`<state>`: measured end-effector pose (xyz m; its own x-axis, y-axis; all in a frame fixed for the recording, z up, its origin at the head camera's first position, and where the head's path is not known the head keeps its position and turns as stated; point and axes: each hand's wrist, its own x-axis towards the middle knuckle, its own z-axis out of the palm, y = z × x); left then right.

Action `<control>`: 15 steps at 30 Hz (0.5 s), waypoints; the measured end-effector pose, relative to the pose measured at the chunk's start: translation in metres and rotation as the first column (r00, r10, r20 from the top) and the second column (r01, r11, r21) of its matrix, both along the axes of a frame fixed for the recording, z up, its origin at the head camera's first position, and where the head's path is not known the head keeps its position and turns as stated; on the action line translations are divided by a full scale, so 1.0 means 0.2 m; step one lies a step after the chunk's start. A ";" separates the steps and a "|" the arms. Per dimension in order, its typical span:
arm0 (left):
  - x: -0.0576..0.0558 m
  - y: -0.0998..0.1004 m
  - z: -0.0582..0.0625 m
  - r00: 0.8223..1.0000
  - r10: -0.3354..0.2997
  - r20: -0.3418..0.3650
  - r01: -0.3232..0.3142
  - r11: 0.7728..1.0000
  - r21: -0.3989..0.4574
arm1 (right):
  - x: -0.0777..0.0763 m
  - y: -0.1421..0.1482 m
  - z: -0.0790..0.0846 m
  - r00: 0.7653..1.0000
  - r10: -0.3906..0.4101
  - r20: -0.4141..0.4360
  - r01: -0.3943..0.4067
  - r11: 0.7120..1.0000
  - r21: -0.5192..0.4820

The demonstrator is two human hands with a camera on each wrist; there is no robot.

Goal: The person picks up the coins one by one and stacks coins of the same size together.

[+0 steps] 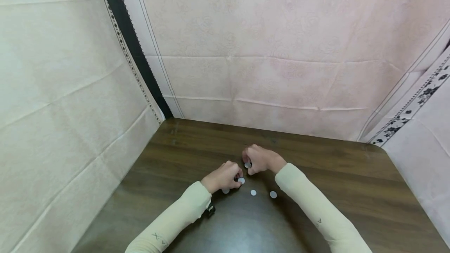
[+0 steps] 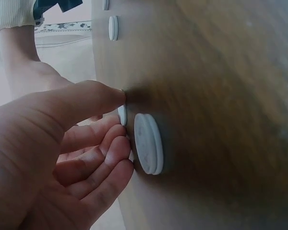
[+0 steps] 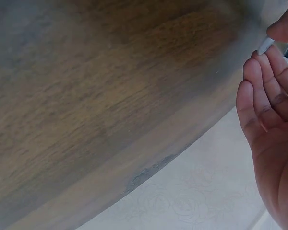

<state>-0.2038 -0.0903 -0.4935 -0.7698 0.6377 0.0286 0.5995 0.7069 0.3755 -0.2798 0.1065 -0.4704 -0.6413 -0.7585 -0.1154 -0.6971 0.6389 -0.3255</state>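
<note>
My left hand pinches a small white disc between thumb and fingertips, low at the tabletop. In the left wrist view that disc shows edge-on between thumb and forefinger. Just beside the fingers stands a thicker-looking white disc with a groove round its edge, seen in the head view as a disc partly under the hand. Farther back, my right hand holds another white disc by thumb and fingertips; the right wrist view shows this disc tilted, near the frame's edge.
Two more white discs lie nearer the front, one between the arms and one beside the right forearm. All this is on a dark wooden table. Pale patterned cloth hangs behind it and along both sides.
</note>
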 end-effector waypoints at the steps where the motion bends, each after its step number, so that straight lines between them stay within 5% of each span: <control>1: 0.00 0.00 0.00 1.000 0.002 0.003 -0.002 1.000 0.003 | 0.01 0.00 0.00 1.000 0.001 0.000 -0.001 1.000 0.000; 15: 0.01 0.00 0.01 0.998 0.027 0.051 -0.029 0.999 0.035 | 0.09 0.05 -0.03 0.999 0.022 0.027 -0.021 0.999 -0.031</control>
<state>-0.2011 -0.0896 -0.4921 -0.7885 0.6149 0.0115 0.5590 0.7088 0.4302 -0.2627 0.1169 -0.4759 -0.6215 -0.7757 -0.1096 -0.7012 0.6132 -0.3637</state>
